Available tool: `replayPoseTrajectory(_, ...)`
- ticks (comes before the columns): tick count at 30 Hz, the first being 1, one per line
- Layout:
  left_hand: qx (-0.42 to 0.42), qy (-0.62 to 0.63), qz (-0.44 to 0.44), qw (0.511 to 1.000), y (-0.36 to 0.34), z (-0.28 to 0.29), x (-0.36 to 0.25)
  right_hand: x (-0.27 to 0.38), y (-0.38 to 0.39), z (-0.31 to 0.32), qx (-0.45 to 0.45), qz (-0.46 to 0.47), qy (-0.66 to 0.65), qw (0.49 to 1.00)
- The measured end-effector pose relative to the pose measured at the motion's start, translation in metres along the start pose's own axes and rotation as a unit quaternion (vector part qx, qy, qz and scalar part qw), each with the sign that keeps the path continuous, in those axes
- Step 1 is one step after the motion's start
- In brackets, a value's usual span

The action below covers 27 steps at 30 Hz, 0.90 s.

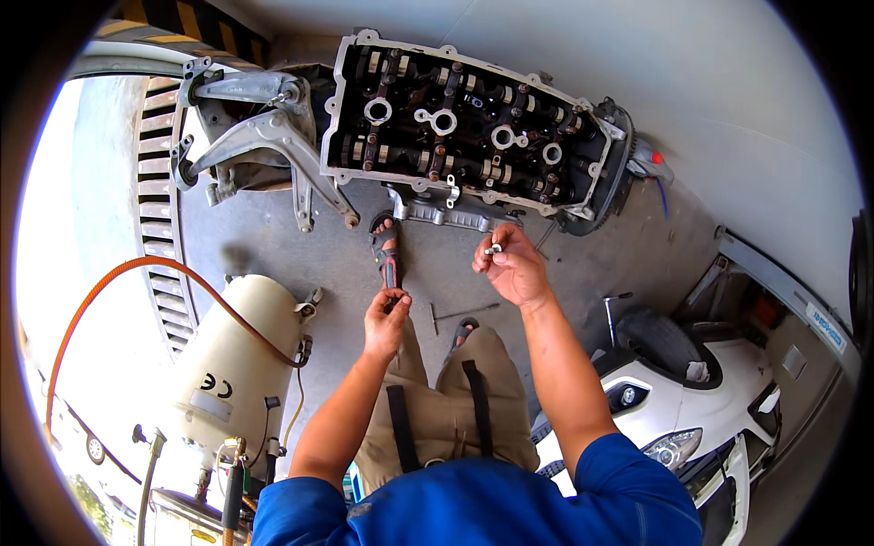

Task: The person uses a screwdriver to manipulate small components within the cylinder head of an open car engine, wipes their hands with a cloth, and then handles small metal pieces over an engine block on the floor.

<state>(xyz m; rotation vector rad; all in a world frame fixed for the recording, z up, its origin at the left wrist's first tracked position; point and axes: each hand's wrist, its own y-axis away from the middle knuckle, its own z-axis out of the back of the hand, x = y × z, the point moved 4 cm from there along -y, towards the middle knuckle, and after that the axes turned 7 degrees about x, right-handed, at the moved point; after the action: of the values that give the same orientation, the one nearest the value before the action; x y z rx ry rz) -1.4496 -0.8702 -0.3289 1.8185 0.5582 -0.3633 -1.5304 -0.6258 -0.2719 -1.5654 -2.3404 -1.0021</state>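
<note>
Small metal part [493, 247]: pinched in the fingertips of the right hand [513, 270], at about 1 o'clock from picture centre, just in front of the near edge of the cylinder head [464, 123]. Judged light, rigid, smooth and likely oily, so easy to drop; too small to tell its exact kind.
Hold on the part: best across its sides with thumb and two fingers, as now; no soft spot to crush.
Right hand: closed lightly round the part, fingers curled, palm down.
Left hand: [386, 320] closed round a slim dark-handled tool [391, 271] pointing to 12 o'clock; tip hard to make out.
Cylinder head: large, clearly heavy, lying on the concrete floor [273, 246] at 12 o'clock, top open, with sharp cast edges and protruding studs.
Edges nearby: aluminium bracket [264, 136] at 10 o'clock; cream tank [232, 364] with orange hose [118, 282] at 8 o'clock; white car front [692, 400] at 4 o'clock.
Loose on floor: thin T-shaped rod [460, 312] between the sandalled feet.
Open room: bare floor at 9 to 10 o'clock between tank and bracket, and at 2 to 3 o'clock beside the head; tight at 4 o'clock.
</note>
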Motion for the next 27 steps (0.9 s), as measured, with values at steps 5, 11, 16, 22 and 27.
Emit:
replayPoseTrajectory(5, -0.023, -0.020, 0.028, 0.999, 0.005, 0.008, -0.008, 0.000, -0.016, -0.006, 0.034, -0.001, -0.076, 0.997)
replayPoseTrajectory(11, -0.062, -0.045, 0.055, 0.996, 0.021, 0.020, 0.006, -0.016, -0.043, 0.019, -0.185, -0.119, 0.116, 0.969)
replayPoseTrajectory(16, -0.104, -0.042, 0.062, 0.992, 0.035, 0.012, 0.023, -0.043, -0.062, 0.029, -0.137, -0.126, -0.084, 0.979)
replayPoseTrajectory(22, -0.106, -0.031, 0.070, 0.991, 0.040, -0.005, 0.035, -0.051, -0.064, 0.036, -0.142, -0.059, -0.131, 0.979)
replayPoseTrajectory(27, -0.108, -0.043, 0.064, 0.991, 0.038, -0.011, 0.034, -0.045, -0.058, 0.042, -0.186, -0.024, -0.070, 0.980)
